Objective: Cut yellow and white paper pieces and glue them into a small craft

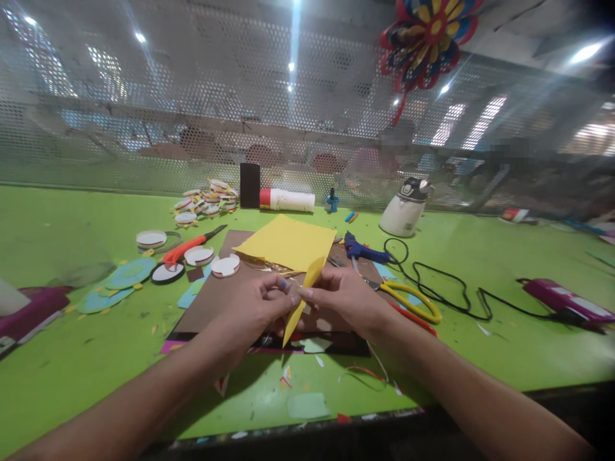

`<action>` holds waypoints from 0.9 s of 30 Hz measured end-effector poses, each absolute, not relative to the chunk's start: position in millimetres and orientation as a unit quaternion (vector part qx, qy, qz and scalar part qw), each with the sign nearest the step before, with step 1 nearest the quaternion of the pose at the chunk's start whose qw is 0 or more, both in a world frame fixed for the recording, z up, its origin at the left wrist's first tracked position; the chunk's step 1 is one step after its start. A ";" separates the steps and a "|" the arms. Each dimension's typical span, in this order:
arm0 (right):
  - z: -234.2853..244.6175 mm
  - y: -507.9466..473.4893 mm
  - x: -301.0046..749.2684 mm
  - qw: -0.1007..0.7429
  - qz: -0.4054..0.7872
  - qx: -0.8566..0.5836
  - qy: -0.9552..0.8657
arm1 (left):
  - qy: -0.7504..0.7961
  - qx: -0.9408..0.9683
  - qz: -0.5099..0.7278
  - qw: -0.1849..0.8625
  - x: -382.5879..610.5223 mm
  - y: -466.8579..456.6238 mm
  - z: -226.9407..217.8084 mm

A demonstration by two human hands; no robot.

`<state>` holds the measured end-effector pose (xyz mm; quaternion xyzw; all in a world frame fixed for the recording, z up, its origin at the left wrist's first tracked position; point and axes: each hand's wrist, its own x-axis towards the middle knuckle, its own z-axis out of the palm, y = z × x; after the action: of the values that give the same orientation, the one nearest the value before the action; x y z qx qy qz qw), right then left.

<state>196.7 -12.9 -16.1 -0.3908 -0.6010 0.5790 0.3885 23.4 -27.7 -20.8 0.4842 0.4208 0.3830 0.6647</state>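
Note:
My right hand pinches a narrow, folded-looking piece of yellow paper between thumb and fingers. From the other side my left hand is closed at the same piece, its thumb and fingertips against the paper; a blue mark shows on one finger. Both hands are above a brown board. A larger yellow paper sheet lies on the board just beyond the fingers. Yellow-handled scissors rest by my right wrist, partly covered.
A blue glue gun with a black cord lies at right, near a purple box. An orange-handled cutter and white discs sit at left. Behind stand a dark block, a white roll and a pale jug.

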 end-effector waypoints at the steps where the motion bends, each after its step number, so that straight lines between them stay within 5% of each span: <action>1: -16.9 -12.8 196.7 0.389 0.584 -0.389 -0.597 | 0.418 0.485 0.381 0.667 23.4 -26.9 -21.7; 17: -15.1 -2.4 207.4 0.468 0.593 -0.399 -0.520 | 0.413 0.466 0.372 0.688 26.7 -31.6 -15.7; 27: -11.7 -8.4 201.8 0.444 0.573 -0.407 -0.555 | 0.361 0.462 0.379 0.716 23.9 -31.8 -13.7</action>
<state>201.8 -8.4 -11.7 -0.4070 -0.5554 0.5732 0.4442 23.9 -31.8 -13.7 0.4623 0.3612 0.3792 0.7155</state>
